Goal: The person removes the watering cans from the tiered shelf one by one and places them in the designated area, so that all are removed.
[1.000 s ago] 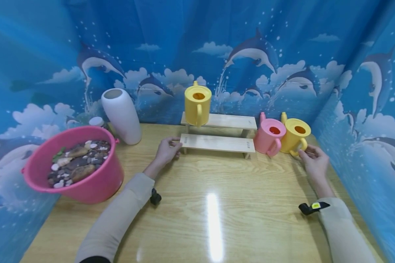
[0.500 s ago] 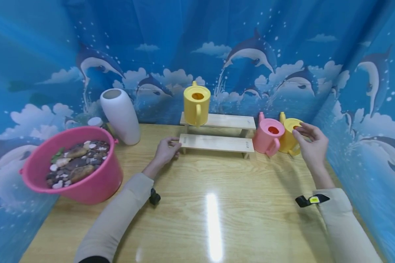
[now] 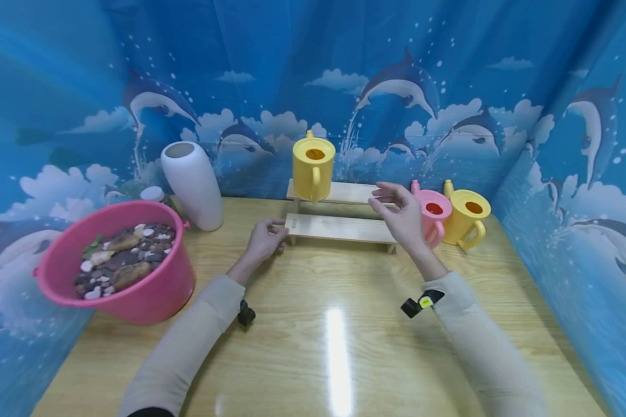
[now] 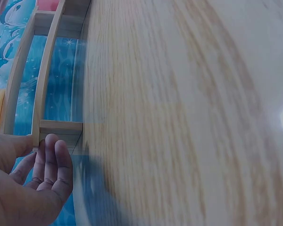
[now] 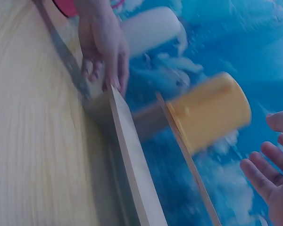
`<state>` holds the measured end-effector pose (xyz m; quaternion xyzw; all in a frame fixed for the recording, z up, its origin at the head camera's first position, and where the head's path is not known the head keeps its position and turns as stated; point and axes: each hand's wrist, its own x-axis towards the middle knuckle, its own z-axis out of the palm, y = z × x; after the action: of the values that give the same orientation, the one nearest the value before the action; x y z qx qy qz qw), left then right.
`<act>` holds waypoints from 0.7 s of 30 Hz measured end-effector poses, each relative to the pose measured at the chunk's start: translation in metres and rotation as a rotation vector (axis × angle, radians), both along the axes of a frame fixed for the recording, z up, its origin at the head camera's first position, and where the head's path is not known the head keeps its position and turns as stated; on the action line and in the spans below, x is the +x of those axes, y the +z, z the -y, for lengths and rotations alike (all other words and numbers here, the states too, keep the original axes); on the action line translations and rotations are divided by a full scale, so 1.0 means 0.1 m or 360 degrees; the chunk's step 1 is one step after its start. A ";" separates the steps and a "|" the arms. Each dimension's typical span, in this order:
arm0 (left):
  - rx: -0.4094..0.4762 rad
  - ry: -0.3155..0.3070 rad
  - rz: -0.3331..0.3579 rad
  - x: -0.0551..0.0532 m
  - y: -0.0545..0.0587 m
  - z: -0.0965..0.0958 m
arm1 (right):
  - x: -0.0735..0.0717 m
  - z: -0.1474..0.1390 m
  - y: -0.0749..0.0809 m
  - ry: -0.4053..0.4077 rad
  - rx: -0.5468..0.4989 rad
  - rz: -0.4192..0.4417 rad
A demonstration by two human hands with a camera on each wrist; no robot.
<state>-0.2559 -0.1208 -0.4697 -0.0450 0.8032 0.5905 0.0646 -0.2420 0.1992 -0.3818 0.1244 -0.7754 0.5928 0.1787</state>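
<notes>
My left hand (image 3: 263, 240) pinches the left end of a two-tier wooden shelf (image 3: 344, 229), at its lower board. In the left wrist view the thumb lies on one side of that board and the fingers (image 4: 51, 162) on the other. A yellow watering can (image 3: 313, 171) stands on the upper board's left part. My right hand (image 3: 403, 215) hovers before the shelf's right end with nothing in it, fingers spread apart from the thumb. It partly hides a pink watering can (image 3: 433, 202). Beside that one stands a second yellow watering can (image 3: 466, 217).
A pink bucket (image 3: 151, 289) of pebbles and stones stands at the left. Behind it are a tall white vase (image 3: 193, 185) and a small white-lidded container (image 3: 152, 193). A blue dolphin-print curtain (image 3: 271, 69) closes off the back and sides of the wooden table (image 3: 292, 324).
The right hand has left the handle of the right-hand yellow watering can, risen and swung left to the shelf's right end. The left hand has stayed on the shelf.
</notes>
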 end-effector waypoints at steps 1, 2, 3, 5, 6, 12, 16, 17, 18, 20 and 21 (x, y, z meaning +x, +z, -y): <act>0.0001 0.0003 0.0001 0.00 0.00 0.00 | -0.02 0.10 0.00 0.0042 0.0001 0.0009; 0.0002 0.0005 0.0001 0.00 0.00 0.00 | -0.03 0.20 0.00 0.0078 0.0002 0.0014; 0.0002 0.0008 0.0002 0.00 0.00 -0.01 | -0.05 0.29 0.01 0.0105 0.0018 0.0019; -0.0002 0.0012 0.0007 0.00 0.00 -0.01 | -0.08 0.47 0.00 0.0151 0.0032 0.0021; -0.0007 0.0012 0.0012 0.00 0.00 -0.01 | -0.10 0.55 0.00 0.0172 0.0025 0.0021; -0.0045 0.0024 0.0040 -0.02 -0.01 -0.01 | -0.18 0.93 -0.04 0.0213 -0.0039 0.0034; -0.0063 0.0036 0.0045 -0.03 -0.01 -0.01 | -0.24 1.07 -0.07 0.0153 -0.0032 0.0061; -0.0067 0.0038 0.0044 -0.03 -0.01 -0.01 | -0.25 1.09 -0.07 0.0138 -0.0021 0.0065; -0.0070 0.0042 0.0045 -0.03 -0.01 -0.02 | -0.26 1.11 -0.08 0.0124 -0.0008 0.0068; -0.0071 0.0048 0.0045 -0.03 -0.01 -0.02 | -0.28 1.13 -0.08 0.0104 0.0009 0.0067; -0.0073 0.0050 0.0047 -0.03 0.00 -0.03 | -0.29 1.14 -0.08 0.0101 0.0011 0.0066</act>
<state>-0.2589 -0.1183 -0.4702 -0.0676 0.8147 0.5721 0.0661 -0.2705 0.0853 -0.3901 0.1372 -0.7766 0.5980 0.1433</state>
